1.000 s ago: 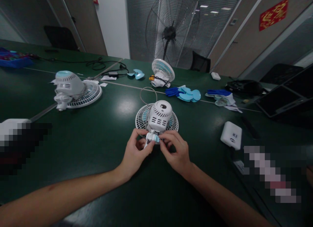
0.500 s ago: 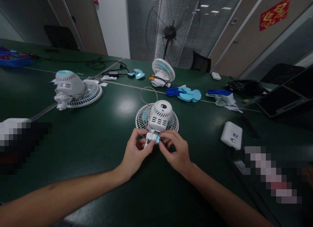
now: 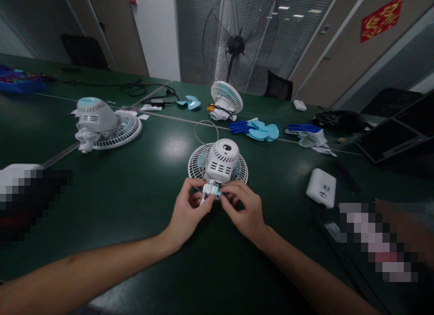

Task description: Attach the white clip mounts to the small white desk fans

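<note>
Table (image 3: 145, 193) glints green before blinds (image 3: 190, 35), left hand (image 3: 188, 213) clamped on fan base (image 3: 208, 189), right hand (image 3: 248, 211) on knob (image 3: 217, 191).

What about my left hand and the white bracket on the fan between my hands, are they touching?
Touching. The head view shows your left hand pinching the white bracket, with no gap visible between them.

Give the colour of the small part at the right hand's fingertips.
Light blue small part; best seen in head view.
</note>
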Tool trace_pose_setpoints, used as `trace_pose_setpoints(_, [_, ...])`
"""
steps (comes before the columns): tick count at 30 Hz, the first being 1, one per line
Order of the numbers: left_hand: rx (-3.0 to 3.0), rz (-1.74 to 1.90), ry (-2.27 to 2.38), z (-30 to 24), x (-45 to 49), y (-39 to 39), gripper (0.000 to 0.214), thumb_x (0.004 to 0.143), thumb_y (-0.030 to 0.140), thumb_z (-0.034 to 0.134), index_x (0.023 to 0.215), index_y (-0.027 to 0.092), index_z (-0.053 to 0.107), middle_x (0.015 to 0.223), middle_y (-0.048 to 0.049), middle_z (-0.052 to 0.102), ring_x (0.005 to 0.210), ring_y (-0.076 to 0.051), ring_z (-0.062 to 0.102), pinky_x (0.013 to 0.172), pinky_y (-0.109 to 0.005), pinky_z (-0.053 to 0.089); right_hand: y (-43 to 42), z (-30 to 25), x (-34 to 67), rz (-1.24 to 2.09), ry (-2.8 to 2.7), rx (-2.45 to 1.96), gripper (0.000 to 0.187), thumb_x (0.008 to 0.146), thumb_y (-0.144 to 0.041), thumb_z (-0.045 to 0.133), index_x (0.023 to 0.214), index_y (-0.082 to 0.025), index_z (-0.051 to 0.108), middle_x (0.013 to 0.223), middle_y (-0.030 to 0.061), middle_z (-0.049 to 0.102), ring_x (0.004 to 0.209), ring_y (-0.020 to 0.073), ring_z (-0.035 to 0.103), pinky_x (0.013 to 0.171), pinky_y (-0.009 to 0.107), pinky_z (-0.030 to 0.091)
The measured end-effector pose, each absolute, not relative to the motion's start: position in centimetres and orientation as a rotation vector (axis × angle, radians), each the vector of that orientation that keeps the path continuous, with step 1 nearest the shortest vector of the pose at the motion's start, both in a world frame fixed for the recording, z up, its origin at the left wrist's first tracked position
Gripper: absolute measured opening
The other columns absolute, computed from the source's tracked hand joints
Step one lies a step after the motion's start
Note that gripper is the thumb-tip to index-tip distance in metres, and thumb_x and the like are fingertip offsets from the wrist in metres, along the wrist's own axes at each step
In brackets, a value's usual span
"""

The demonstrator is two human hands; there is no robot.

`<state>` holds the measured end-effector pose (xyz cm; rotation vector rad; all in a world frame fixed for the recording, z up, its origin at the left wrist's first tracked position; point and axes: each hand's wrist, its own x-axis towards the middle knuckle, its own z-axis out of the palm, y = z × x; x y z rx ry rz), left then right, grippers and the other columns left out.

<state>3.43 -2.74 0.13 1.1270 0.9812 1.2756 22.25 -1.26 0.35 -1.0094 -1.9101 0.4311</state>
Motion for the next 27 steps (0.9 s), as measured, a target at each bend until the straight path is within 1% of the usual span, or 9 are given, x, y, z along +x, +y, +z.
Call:
trace_pose_setpoints(6, [1.121,1.275,0.985,0.05,3.40,-2.60,0.037,0.087,0.029,0.079,0.110,0.020,0.052,0.084,0.0032,0.062,0.062,-0.007,0.057,0.054,-0.018,0.047,-1.13,0.08,22.31,0.428,-1.912,-1.013,0.011,0.095,-0.018,0.067,0.104,-0.022,0.071,0.100,0.0038,0.070,0.070,0.0125,0.066,0.057,0.025,0.054])
trace_pose_setpoints(17, [1.136,1.289,0.976,-0.10,3.43,-2.66,0.036,0.088,0.027,0.079,0.111,0.020,0.052,0.088,0.0026,0.062,0.066,-0.008,0.059,0.056,-0.018,0.049,-1.01,-0.12,22.41,0.485,-1.903,-0.990,0.008,0.097,-0.019,0.066,0.103,-0.022,0.071,0.095,0.0031,0.070,0.073,0.0135,0.066,0.058,0.025,0.054])
trace_pose_setpoints(27, [1.140,1.278,0.991,-0.13,3.39,-2.60,0.037,0.087,0.028,0.079,0.111,0.020,0.052,0.087,0.0021,0.063,0.065,-0.009,0.060,0.055,-0.019,0.049,-0.91,0.18,22.32,0.532,-1.890,-0.981,0.007,0.097,-0.019,0.066,0.100,-0.020,0.072,0.086,0.0013,0.069,0.069,0.0128,0.064,0.059,0.025,0.052])
